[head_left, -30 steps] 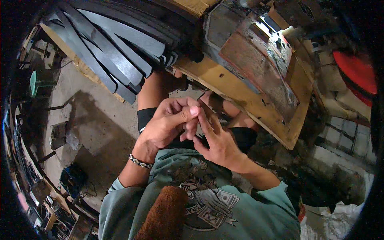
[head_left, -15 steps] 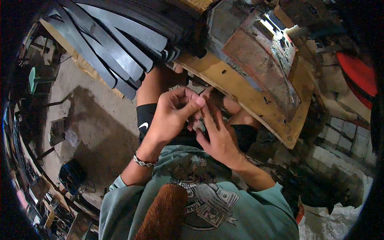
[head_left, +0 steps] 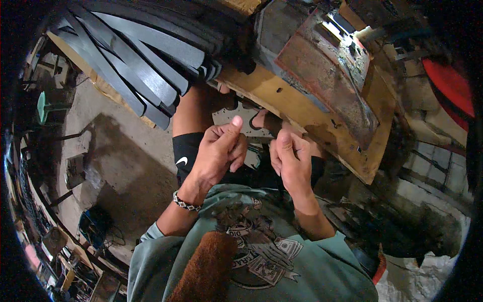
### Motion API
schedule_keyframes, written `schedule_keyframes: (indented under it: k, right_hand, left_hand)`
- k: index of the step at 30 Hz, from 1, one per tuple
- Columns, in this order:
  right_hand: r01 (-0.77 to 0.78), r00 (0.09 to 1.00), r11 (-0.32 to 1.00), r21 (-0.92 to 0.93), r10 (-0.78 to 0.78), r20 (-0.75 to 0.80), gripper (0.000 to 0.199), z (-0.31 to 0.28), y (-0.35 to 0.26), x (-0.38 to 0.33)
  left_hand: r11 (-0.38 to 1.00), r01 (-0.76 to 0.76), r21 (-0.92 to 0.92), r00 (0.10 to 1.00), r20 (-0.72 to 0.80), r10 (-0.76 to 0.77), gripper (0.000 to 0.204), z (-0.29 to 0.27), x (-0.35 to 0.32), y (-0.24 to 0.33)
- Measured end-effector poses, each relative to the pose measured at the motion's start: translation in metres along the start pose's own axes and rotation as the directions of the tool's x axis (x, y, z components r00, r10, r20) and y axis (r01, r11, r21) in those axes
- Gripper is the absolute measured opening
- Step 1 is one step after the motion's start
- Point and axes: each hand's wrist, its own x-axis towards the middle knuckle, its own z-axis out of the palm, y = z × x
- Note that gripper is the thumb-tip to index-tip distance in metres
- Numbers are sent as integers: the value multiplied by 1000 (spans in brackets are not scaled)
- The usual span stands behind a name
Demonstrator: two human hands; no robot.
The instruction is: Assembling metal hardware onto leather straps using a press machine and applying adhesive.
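Note:
My left hand (head_left: 221, 150) is above my lap, its fingers curled and the thumb pressed along the index finger. To its right, my right hand (head_left: 292, 160) is also closed, thumb laid over the bent fingers. A gap separates the two hands. Whatever either hand pinches, if anything, is hidden or too small to make out. Both hands are in front of my black shorts (head_left: 187, 151). Nearest to my right hand is the edge of a yellowish board (head_left: 307, 118). Beyond my left hand are long grey flat strips (head_left: 156, 75) with rounded ends.
A rusty metal plate (head_left: 322, 70) rests on the board. A brown cloth (head_left: 209, 264) hangs over my shirt. On the left are a green stool (head_left: 43, 108) and a dark blue crate-like object (head_left: 94, 224). A red round object (head_left: 450, 90) is at the far right.
My hands were together with fingertips meeting; now they are apart, the right one further right and both with curled fingers.

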Motion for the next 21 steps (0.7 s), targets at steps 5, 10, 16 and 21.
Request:
schedule_keyframes:
  k: [5,10,16,21]
  right_hand:
    - [61,988,975,-212,-90,-127,18,8,2,5]
    - [76,992,987,-141,-89,-90,10,2,4,4]
    - [-43,994,999,0,42,-96,8,3,-10,0]
    - [33,993,999,4,-32,-114,26,-11,6,5]
  left_hand:
    - [961,-50,272,995,-74,72,17,19,-2,-4]
    - [931,-99,353,990,-61,128,11,27,-7,-1]
    - [898,-150,415,973,-101,209,16,30,1,-3]
    - [889,-89,448,972,-154,175,28,23,5,-9]
